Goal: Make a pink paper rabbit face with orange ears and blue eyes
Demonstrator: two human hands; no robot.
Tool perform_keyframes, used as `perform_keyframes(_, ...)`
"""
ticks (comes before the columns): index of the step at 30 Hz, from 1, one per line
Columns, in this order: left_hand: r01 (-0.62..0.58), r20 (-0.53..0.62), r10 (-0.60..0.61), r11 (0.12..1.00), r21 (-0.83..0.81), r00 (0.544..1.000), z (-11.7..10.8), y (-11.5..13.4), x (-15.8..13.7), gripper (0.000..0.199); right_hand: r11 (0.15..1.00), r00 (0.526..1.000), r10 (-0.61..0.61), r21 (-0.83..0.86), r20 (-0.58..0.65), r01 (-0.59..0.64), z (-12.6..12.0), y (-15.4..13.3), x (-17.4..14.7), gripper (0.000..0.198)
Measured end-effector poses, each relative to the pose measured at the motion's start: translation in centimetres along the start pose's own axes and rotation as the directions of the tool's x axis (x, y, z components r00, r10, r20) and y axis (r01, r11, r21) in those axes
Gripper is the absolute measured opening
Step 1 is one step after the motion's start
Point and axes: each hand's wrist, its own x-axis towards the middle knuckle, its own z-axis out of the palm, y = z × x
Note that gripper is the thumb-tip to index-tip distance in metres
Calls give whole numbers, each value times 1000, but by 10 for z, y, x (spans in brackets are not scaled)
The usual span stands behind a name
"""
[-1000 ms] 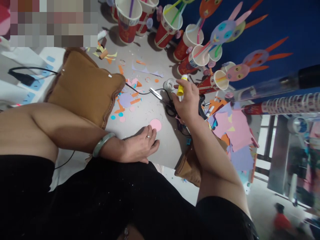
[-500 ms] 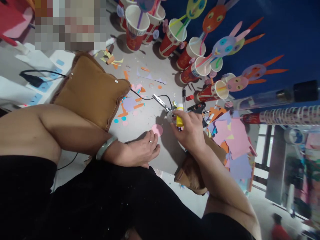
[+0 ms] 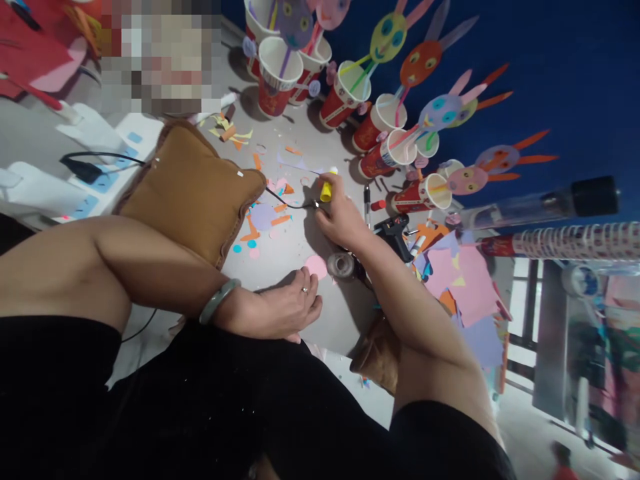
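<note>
My left hand (image 3: 283, 307) lies low over the near table edge with its fingers stretched out, holding nothing. Its fingertips touch or nearly touch a pink paper circle (image 3: 315, 267). A yellow glue stick (image 3: 327, 189) with a pale cap is gripped in my right hand (image 3: 341, 217), above the table. Close to those fingers is a small shiny metal piece; I cannot make out whether it belongs to the scissors. Below my right forearm stands a roll of clear tape (image 3: 342, 266), partly covered by the arm. A black glue gun (image 3: 395, 235) rests to the right.
Red paper cups (image 3: 281, 93) with paper rabbit heads line the back. Paper scraps (image 3: 260, 217) lie mid-table, left of my right hand. A brown cushion (image 3: 185, 193) and a power strip (image 3: 107, 167) are at left. Coloured paper sheets (image 3: 465, 280) and stacked cups (image 3: 575, 240) are at right.
My right hand has moved left and away from me with the glue stick, uncovering the tape roll and glue gun. The open scissors no longer show clearly. My left hand stays by the pink circle.
</note>
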Motion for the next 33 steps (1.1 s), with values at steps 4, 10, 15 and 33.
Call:
perform_keyframes(4,-18,14,18,1000,23,1000,-6,-5,0,90,993,996,-75,100,51,70,20,-14,31,62)
perform_keyframes(10,-3,-30,4,999,42,1000,-2,-3,-4,89,985,997,-75,154,10,72,20,-6,75,53)
perform_keyframes(15,14,-70,-11,999,32,997,5,0,-6,88,966,986,-155,218,55,139,26,-2,93,55)
perform_keyframes(33,-8,-14,8,1000,18,1000,-4,-4,-1,90,992,994,-8,125,-107,22,-9,38,14,52)
